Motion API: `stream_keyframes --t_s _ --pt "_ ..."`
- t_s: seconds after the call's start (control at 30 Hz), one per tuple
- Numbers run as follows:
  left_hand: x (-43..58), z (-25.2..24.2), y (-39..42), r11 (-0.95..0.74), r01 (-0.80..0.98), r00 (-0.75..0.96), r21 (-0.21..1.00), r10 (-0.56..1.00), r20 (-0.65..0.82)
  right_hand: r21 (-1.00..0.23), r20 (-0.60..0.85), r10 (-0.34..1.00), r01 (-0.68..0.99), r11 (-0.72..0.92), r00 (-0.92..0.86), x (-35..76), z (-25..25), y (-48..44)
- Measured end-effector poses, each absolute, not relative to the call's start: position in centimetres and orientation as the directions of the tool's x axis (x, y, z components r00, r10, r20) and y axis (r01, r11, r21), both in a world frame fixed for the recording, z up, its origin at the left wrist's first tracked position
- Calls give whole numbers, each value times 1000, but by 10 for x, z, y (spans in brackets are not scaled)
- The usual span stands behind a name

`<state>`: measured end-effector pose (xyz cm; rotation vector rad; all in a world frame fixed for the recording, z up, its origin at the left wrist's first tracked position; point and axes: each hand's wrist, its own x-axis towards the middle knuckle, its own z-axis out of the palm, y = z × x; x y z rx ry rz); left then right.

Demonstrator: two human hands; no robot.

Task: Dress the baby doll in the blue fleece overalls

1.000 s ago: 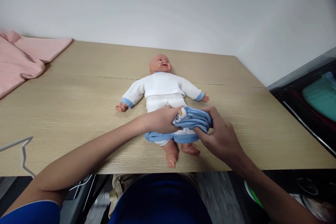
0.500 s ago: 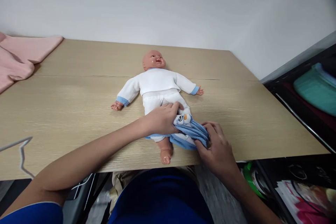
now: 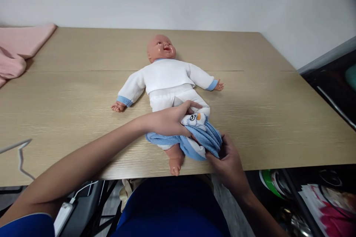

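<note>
Two hands were on a bunched blue garment at the legs of a doll. The left hand pinched its upper edge between thumb and fingers, beside a white patch with a stitched eye and an orange spot. The right hand clasped its lower end, some fingers hidden behind the folds. The garment slanted from the left hand down to the right one; more of it crossed the doll's other leg, whose bare foot showed below.

The doll lay on its back around the middle of the table, head toward the wall, legs toward the person. Its long axis ran nearly straight from far to near, the head end a little to the left. Its arms, spread wide, wore a white top with blue cuffs.

Pale wood grain covered the table, and a thin seam crossed it. A pink cloth lay at the far left, a bent white wire showed at the near left, and the wall was plain white. Below the near edge at right sat a green-and-white roll.
</note>
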<state>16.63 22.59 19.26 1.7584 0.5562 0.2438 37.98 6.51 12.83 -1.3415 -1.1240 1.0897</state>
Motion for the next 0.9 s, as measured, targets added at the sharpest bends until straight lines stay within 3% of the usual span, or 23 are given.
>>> stream_keyframes --t_s 0.13,0.4,0.63,0.9 --pt "166 198 227 -43 155 884 987 452 -119 -1000 10 986 23 6 165 374 125 62" --pt "162 197 235 -99 135 896 986 437 -79 -985 126 983 138 107 133 386 123 73" --pt "161 201 237 -97 140 900 985 428 -86 -911 312 939 325 252 144 391 122 75" --pt "160 204 239 -158 170 897 973 434 -86 -937 256 955 282 207 150 396 129 82"
